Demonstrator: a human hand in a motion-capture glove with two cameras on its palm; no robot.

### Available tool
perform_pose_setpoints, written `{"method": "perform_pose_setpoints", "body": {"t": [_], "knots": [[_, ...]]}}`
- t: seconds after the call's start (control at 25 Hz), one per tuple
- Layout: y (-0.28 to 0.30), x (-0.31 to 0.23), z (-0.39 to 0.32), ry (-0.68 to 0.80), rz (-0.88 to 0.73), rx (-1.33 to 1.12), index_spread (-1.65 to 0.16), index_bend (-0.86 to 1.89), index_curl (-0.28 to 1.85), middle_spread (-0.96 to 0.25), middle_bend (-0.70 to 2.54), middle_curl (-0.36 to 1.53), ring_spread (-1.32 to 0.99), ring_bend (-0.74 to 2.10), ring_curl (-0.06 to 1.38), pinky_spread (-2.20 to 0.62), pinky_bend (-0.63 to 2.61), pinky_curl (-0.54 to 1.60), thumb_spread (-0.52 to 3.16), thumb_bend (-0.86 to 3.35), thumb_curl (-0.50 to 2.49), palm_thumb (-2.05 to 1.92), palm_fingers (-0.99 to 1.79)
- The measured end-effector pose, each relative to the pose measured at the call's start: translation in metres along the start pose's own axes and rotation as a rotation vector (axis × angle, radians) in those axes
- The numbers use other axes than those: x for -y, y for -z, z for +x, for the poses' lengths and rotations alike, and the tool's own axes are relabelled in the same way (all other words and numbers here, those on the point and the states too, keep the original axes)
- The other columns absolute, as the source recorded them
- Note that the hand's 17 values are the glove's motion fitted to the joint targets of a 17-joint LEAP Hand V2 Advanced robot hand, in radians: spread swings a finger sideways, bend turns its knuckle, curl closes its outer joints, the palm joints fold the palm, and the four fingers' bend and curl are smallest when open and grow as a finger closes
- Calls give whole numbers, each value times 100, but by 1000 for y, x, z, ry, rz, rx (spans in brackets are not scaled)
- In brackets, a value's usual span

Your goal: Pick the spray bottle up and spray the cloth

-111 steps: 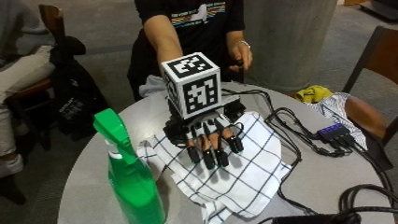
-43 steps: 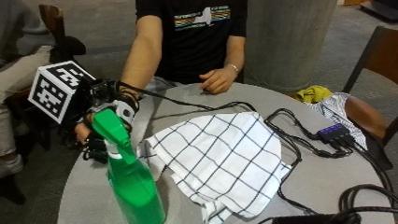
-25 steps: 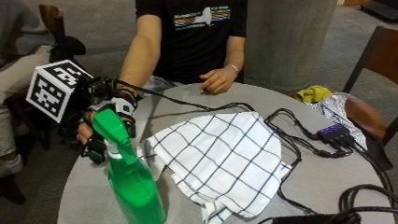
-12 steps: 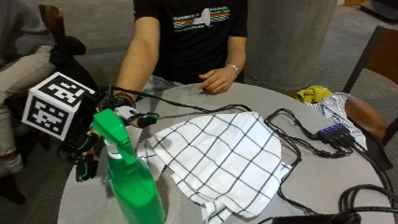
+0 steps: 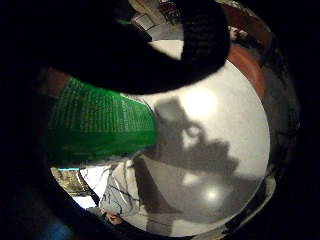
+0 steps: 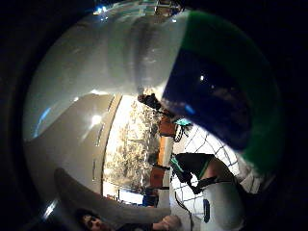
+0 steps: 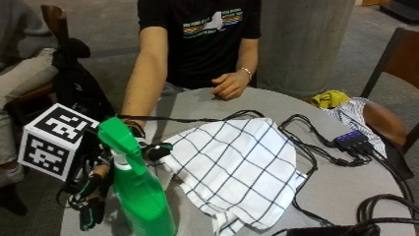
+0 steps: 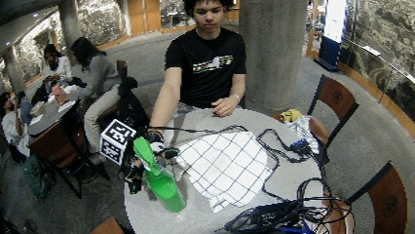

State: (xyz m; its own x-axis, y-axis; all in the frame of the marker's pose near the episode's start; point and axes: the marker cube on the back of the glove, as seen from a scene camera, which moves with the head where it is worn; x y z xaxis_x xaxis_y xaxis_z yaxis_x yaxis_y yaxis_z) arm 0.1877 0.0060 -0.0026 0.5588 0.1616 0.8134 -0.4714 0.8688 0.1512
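Presently the green spray bottle (image 7: 137, 196) stands upright near the round table's (image 7: 340, 191) edge; the gloved right hand (image 7: 98, 189) sits just behind it, fingers hanging down, grip undeterminable; the checked cloth (image 7: 239, 167) lies just beside; the bare hand (image 7: 229, 86) rests at the far edge.

Green spray bottle (image 7: 140, 196) — beside checked cloth (image 7: 239, 169)

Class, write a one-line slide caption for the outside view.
Black-gloved right hand reaches behind the green plastic spray bottle, beside a white checked cloth on the round grey table.
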Motion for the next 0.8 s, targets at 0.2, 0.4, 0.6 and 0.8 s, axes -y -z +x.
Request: {"method": "perform_pose_setpoints", "body": {"t": [0.2, 0.4, 0.6, 0.8], "knots": [[-15, 18, -3, 24, 8, 42, -43, 6, 14, -2, 31, 42, 8, 48, 36, 25, 77, 34, 80, -4, 40, 66, 17], [-29, 28, -8, 37, -10, 53, -43, 7, 12, -2, 33, 42, 8, 49, 36, 26, 81, 35, 79, -3, 39, 67, 18], [-35, 30, -10, 37, 12, 42, -44, 2, 9, -1, 37, 42, 10, 52, 35, 27, 89, 36, 77, -3, 39, 70, 23], [-39, 30, -12, 33, 42, 61, -43, 4, 6, -2, 48, 44, 5, 68, 36, 24, 85, 32, 75, 4, 42, 86, 61]]}}
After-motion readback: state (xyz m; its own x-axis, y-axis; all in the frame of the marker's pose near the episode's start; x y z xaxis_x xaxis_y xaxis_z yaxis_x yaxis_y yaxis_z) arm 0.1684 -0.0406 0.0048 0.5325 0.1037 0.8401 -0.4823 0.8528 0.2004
